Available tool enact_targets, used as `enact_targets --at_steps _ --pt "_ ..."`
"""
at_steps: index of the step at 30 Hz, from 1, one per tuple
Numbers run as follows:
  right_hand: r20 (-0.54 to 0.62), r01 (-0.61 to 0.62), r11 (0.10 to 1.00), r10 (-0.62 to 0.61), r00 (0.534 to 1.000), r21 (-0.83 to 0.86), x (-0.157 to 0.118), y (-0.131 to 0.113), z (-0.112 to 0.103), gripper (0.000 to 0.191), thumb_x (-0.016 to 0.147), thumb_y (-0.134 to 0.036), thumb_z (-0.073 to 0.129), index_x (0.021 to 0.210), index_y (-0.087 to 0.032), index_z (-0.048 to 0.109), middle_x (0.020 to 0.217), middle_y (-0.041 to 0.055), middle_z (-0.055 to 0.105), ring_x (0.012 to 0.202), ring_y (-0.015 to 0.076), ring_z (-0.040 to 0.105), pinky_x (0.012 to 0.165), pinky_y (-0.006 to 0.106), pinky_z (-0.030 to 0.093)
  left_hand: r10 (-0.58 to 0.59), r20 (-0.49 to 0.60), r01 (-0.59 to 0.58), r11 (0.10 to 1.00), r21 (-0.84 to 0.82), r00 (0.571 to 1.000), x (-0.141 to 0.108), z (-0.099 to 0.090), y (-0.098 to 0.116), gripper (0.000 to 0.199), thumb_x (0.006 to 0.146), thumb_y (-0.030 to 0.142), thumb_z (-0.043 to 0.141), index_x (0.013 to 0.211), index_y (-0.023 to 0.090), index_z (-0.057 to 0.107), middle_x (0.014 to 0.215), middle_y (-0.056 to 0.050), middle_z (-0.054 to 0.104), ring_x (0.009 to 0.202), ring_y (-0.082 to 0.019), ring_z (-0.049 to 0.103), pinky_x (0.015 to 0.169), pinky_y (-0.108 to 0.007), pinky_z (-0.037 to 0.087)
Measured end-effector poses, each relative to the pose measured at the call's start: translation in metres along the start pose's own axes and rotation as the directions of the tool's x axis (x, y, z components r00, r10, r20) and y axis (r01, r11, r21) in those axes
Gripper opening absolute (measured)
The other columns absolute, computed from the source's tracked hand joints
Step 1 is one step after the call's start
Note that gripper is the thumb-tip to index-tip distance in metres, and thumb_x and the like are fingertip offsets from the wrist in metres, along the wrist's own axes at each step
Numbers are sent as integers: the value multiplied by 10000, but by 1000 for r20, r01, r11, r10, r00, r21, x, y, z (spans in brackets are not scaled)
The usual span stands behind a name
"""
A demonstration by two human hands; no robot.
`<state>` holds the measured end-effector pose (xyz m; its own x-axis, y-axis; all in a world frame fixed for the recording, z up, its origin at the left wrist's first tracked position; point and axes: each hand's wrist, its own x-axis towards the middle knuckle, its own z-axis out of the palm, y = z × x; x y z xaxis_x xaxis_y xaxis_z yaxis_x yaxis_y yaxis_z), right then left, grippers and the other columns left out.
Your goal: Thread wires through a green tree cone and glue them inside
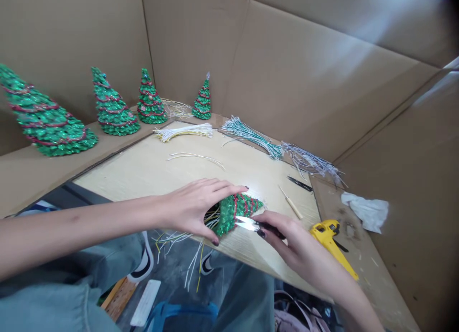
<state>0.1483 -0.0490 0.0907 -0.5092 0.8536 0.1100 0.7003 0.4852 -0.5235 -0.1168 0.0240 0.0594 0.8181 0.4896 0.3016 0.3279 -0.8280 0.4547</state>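
Observation:
A small green tree with red trim lies on its side near the table's front edge, its tip to the right. My left hand is wrapped round its base, thumb below and fingers above. White and yellow wires come out of the base and hang over the edge. In my right hand is a pair of small snips, their silver blades apart and over the tree's near side. Whether the blades touch the tree cannot be told.
Four green trees, one of them large, stand along the back left. Bundles of white, teal and lilac wires lie behind. To the right are black snips, an awl, a yellow glue gun and a tissue.

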Motion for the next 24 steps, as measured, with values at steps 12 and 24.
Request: enact_targets --at_steps 12,24 --pt "59 5 999 -3 998 -39 -5 7 1 222 996 -212 498 1202 -239 577 1183 57 686 1085 186 647 922 312 510 8 -9 -8 1000 3 1000 1 1 -3 1033 687 596 814 1524 264 308 1462 -138 519 1325 -351 507 1080 -466 414" --pt "6 90 973 -91 996 -212 -6 -2 -6 170 1015 -211 467 1156 -217 561 914 23 711 750 164 673 649 251 472 -72 6 71 997 20 997 -1 2 -4 1134 611 580 867 1534 273 284 1549 -134 417 1431 -356 384 1132 -486 386"
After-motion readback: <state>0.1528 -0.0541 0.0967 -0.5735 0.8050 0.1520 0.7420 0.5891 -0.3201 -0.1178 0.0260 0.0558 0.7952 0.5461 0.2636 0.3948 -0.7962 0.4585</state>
